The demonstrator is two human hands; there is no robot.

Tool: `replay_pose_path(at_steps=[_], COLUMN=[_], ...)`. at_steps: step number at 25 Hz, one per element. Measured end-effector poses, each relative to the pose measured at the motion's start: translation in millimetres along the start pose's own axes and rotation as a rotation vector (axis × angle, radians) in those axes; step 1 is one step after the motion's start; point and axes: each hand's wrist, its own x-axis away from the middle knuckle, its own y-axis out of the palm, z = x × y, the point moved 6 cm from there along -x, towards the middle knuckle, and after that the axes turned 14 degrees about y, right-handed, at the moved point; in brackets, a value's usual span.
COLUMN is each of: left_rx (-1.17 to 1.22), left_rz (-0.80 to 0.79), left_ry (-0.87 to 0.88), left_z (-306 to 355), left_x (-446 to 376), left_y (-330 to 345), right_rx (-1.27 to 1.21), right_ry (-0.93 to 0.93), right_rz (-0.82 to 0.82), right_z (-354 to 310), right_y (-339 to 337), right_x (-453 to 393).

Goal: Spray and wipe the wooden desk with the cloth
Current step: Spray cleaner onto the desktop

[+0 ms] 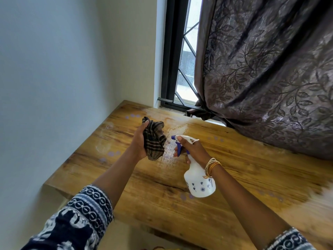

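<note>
Desk [225, 170] sprayed, cloth [153, 139] held ready above it.
Left hand [139, 141] clutched the bunched checked cloth; right hand [193, 150] gripped the white spray bottle [198, 181], wet droplets between them.

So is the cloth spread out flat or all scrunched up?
Scrunched up. The checked cloth is bunched in the left hand, held above the wooden desk, not laid flat on it.

Both hands reach forward; left hand [139, 141] clenched with palm turned inward; right hand [193, 150] gripping, forefinger extended.
</note>
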Motion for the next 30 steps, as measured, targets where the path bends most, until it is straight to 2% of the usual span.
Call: replay_pose_path(at_steps=[17,21,27,30], left_rx=[0.015,0.024,0.005,0.013], left_rz=[-0.03,-0.039,-0.037,-0.041], left_ry=[-0.022,-0.027,-0.052,-0.068], left_z=[-1.4,-4.1,-13.7,-24.3], left_x=[-18.9,-20.6,-24.0,-26.0], left_y=[-1.3,3.8,8.4,14.2], right_rx=[-0.016,-0.031,-0.122,-0.138], right_ry=[-0.057,-0.019,0.017,-0.002], right_rz=[0.079,0.145,0.064,0.082], right_z=[-3.8,1.9,7.2,9.6], right_y=[-3.8,-11.1,-16.1,-30.4], right_x=[-15.2,-18.3,-8.7,0.8])
